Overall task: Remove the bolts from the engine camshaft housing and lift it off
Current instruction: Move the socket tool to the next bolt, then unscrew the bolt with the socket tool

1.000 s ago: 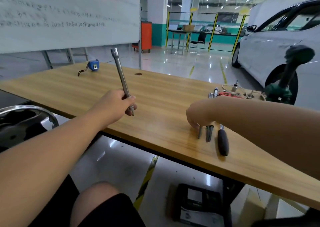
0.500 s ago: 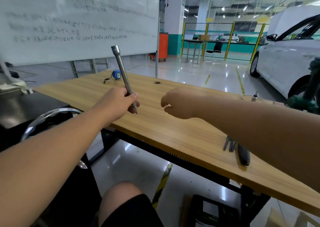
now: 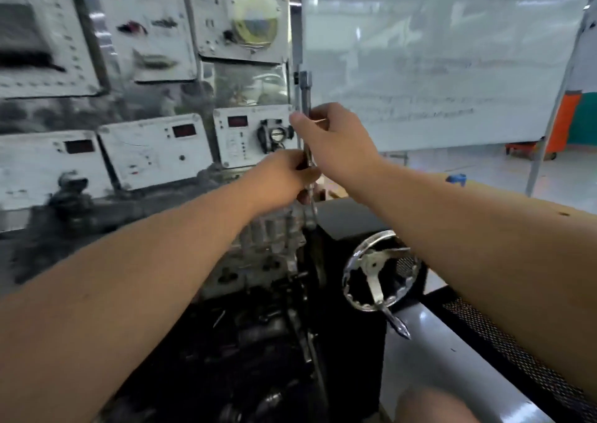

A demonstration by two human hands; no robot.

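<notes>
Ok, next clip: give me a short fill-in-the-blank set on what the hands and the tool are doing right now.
1. Both hands grip one long metal ____, which stands nearly upright.
2. On it, the right hand sits ____ the left hand.
3. The chrome handwheel lies below the ____ forearm.
4. The tool's lower end points down at the ____.

Missing words: extension bar; above; right; engine

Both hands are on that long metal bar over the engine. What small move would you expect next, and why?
Probably seating the tip on a bolt. The left hand and right hand both grip the long, upright silver metal socket bar, whose lower end reaches the grey metal engine top. Blur hides whether it already sits on a bolt.
</notes>
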